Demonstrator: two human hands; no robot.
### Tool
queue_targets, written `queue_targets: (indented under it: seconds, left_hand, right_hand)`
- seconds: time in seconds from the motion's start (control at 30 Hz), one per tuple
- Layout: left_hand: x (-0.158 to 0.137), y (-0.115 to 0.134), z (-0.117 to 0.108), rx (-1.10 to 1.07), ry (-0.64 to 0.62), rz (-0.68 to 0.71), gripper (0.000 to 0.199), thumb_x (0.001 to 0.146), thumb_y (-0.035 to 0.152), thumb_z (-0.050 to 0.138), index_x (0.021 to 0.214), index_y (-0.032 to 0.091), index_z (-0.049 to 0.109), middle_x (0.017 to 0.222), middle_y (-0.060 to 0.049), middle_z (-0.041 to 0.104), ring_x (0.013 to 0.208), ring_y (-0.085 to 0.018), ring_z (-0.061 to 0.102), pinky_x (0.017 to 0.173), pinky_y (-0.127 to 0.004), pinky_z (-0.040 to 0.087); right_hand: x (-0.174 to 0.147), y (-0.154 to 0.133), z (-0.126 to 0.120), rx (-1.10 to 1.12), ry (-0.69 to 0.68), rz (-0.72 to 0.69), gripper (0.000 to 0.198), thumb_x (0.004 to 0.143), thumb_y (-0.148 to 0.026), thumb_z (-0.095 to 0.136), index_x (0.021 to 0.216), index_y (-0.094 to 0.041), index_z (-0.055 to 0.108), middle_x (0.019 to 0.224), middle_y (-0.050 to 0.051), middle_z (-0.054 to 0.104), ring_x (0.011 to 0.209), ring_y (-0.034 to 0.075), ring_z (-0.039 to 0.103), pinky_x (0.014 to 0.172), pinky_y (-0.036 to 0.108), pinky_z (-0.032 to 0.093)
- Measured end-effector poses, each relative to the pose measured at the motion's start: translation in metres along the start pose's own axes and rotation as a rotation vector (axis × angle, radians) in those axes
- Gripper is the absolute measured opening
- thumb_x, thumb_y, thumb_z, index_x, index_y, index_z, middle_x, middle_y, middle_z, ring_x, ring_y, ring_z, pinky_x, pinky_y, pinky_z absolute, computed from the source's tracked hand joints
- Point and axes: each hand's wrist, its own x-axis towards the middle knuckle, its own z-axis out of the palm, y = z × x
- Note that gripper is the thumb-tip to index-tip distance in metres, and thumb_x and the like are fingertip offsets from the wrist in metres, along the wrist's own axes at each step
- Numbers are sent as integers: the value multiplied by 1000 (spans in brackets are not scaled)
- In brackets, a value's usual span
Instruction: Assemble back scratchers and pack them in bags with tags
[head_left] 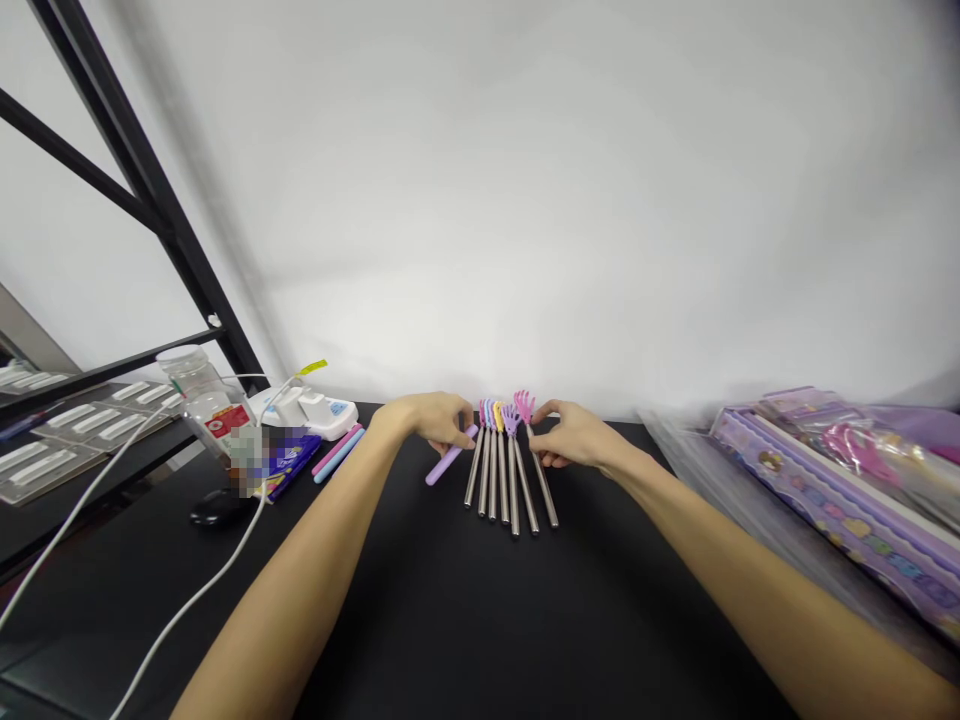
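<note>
Several back scratchers (493,470) with metal handles lie side by side on the black table, their coloured claw heads toward the wall. The heads are pink, purple, blue and yellow. My right hand (571,434) is closed, thumb and index finger pinching the rightmost back scratcher (543,482) just below its pink head. To the left of the row, my left hand (441,418) has its fingers closed around the upper end of a light purple stick (445,464), which lies slanted. Part of the stick's far end is hidden by the fingers.
A pink stick (337,449) and a blue stick (340,456) lie at left. Near them are a white power strip (337,416), a clear jar (206,400), a black mouse (217,508) and a white cable (202,600). Purple packaging (847,510) fills the right side.
</note>
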Motion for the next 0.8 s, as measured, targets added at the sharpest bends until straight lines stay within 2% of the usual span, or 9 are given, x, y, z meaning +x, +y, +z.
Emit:
queue_targets:
  seconds: [0.1, 0.2, 0.27, 0.37, 0.43, 0.57, 0.7, 0.8]
  left_hand:
    - [2, -6, 0, -30, -12, -29, 38, 78, 33, 65, 109, 13, 58, 90, -8, 73, 69, -17, 69, 64, -25, 56]
    - [4, -9, 2, -54, -30, -38, 35, 78, 32, 65, 106, 13, 60, 87, -8, 73, 68, -17, 70, 64, -25, 56]
    - [6, -9, 3, -66, -34, -40, 32, 78, 31, 66, 103, 13, 61, 85, -8, 73, 67, -16, 70, 64, -26, 57]
    - [9, -8, 6, -88, -41, -37, 28, 76, 28, 67, 99, 13, 61, 83, -7, 73, 66, -16, 70, 65, -26, 57]
    - [11, -7, 9, -107, -51, -36, 26, 75, 26, 67, 97, 13, 61, 82, -7, 73, 66, -17, 70, 65, -27, 58]
    - [13, -6, 12, -140, -71, -42, 22, 76, 25, 68, 92, 14, 60, 80, -5, 72, 67, -17, 70, 65, -26, 58]
    - [11, -3, 12, -153, -70, -35, 18, 77, 26, 68, 89, 15, 59, 75, -3, 70, 64, -15, 69, 63, -25, 57]
    - [10, -2, 12, -161, -70, -35, 18, 76, 25, 69, 87, 15, 59, 75, -2, 70, 63, -15, 69, 63, -25, 57]
  right_hand:
    - [1, 2, 0, -54, 4, -6, 34, 68, -9, 65, 100, -13, 56, 56, 1, 66, 57, 16, 67, 49, 20, 53]
    - [3, 5, 0, -109, -56, -23, 16, 66, -10, 65, 80, -16, 60, 56, 2, 67, 57, 16, 68, 50, 20, 52]
    - [4, 5, 0, -147, -79, -35, 12, 65, -10, 65, 73, -17, 61, 53, 1, 66, 55, 16, 68, 49, 20, 50]
    - [3, 4, 0, -197, -76, -70, 10, 62, -11, 66, 68, -17, 62, 51, 1, 65, 53, 17, 66, 49, 21, 48]
    - [2, 2, 0, -211, -71, -118, 8, 62, -12, 66, 68, -17, 64, 57, 1, 68, 56, 16, 66, 54, 22, 49]
    - [0, -2, 3, -222, -49, -221, 7, 69, -19, 63, 73, -18, 70, 66, 1, 70, 59, 14, 64, 59, 23, 47]
    - [0, -5, 14, -280, 63, -289, 22, 73, -35, 65, 59, -18, 65, 61, 2, 67, 58, 16, 60, 55, 25, 41]
    - [2, -7, 23, -294, 136, -253, 26, 69, -37, 67, 53, -18, 61, 56, 2, 63, 57, 16, 57, 51, 25, 37]
